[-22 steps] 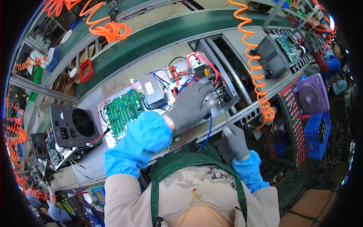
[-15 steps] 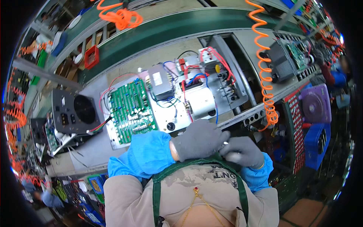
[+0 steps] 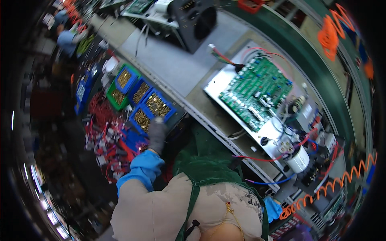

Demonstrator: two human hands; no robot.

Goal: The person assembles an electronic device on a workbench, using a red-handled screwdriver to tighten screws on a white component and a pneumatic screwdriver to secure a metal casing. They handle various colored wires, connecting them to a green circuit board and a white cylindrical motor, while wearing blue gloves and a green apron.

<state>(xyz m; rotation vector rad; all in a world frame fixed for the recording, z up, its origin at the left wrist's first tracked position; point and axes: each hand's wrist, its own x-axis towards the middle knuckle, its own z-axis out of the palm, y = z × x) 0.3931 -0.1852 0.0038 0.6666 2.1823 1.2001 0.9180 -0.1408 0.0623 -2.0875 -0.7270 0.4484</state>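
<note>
My left hand [image 3: 157,134], in a grey glove and blue sleeve cover, is at the near edge of a group of blue bins [image 3: 171,114] filled with small brass-coloured screws. Its fingertips point towards the screws [image 3: 157,105]; blur hides how the fingers are set. At the lower right, my right hand [image 3: 285,192] shows only as a blurred grey glove beyond its blue cuff, beside an orange coiled hose [image 3: 307,199]. The metal chassis [image 3: 217,86] on the bench carries a green circuit board [image 3: 257,94], a white cylinder [image 3: 298,160] and loose wires.
A black fan housing [image 3: 197,24] stands on the bench farther left. Red and white wire bundles [image 3: 110,136] lie below the bins, near a green bin [image 3: 116,105]. Another coiled orange hose [image 3: 329,36] hangs at the upper right. A person [image 3: 68,42] is at the upper left.
My view has swung left, so the chassis now appears farther right. My hands, close together before, have parted: the left reaches to the screw bins, the right is out at the lower right.
</note>
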